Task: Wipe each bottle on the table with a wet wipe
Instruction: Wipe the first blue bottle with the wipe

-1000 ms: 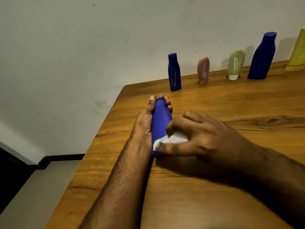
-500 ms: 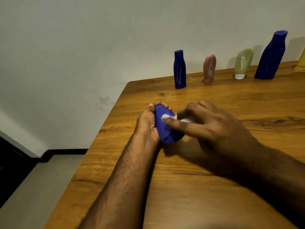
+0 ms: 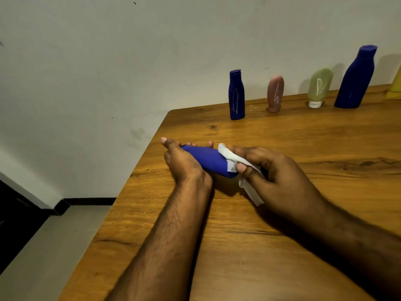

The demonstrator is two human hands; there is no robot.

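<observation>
Since a second ago the blue bottle (image 3: 208,160) has tipped sideways near the table (image 3: 282,246) edge. Left hand (image 3: 184,164) grasps its top; right hand (image 3: 273,174) pinches the wipe (image 3: 230,158) around its base. A damp grip may slip, dropping it floorward.

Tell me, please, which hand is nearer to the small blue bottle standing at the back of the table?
Left. The left hand lies below the small blue bottle, slightly left; the right hand sits farther off, toward the right.
</observation>
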